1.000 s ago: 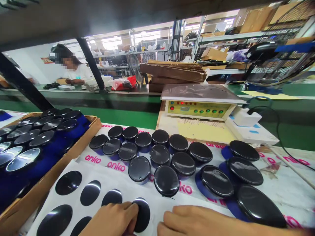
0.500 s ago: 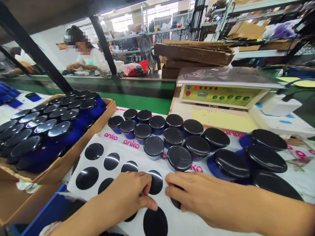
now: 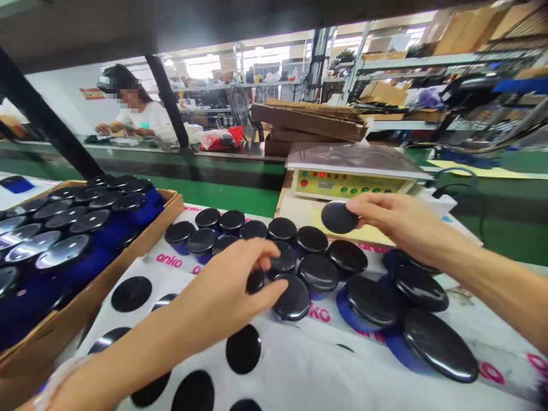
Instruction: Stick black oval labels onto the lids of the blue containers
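The right hand holds up a black disc by its edge, and the left hand reaches over the cups.
The right thumb and fingers pinch the disc narrowly at its right side, in front of the machine with its small red light, beyond the blue cups with black tops. The left hand is empty, its thumb and fingers parted around the near cups; whether they touch one cannot be told. Below it, more black circles lie on a white sheet; at left, a cardboard box holds similar cups.
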### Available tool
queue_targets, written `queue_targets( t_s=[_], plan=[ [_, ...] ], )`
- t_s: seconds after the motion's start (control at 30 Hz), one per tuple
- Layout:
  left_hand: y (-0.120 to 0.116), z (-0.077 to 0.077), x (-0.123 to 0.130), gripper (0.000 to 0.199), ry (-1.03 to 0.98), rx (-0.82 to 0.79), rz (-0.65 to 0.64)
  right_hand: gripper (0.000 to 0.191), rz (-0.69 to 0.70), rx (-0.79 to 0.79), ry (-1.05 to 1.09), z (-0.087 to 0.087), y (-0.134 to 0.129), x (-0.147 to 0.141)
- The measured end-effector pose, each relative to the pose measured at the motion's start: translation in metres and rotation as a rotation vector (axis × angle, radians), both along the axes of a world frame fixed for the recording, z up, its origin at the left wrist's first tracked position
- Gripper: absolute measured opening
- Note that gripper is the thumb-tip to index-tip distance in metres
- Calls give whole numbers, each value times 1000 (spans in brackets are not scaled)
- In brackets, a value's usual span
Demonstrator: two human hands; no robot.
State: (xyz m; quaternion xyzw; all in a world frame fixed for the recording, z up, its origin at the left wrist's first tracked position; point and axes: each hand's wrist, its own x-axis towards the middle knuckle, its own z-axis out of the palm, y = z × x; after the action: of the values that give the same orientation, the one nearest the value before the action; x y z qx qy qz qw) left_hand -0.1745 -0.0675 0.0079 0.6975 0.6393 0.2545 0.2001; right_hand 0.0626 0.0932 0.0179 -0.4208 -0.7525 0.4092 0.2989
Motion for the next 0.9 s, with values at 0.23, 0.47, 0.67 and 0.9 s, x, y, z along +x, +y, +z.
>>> queue_targets(
  t_s=[0.23, 0.47, 0.67, 0.9],
  plan=[
    [96, -22, 23, 78, 83, 49, -214, 42, 224, -568, 63, -33, 37, -27],
    [111, -26, 20, 93, 9, -111, -226, 39, 141, -603, 63, -41, 29, -26],
    [109, -36, 22, 88, 53, -7, -218, 39, 139, -531, 2, -46, 29, -24],
    [108, -36, 23, 85, 70, 12, -213, 39, 127, -414, -50, -48, 29, -24]
  ],
)
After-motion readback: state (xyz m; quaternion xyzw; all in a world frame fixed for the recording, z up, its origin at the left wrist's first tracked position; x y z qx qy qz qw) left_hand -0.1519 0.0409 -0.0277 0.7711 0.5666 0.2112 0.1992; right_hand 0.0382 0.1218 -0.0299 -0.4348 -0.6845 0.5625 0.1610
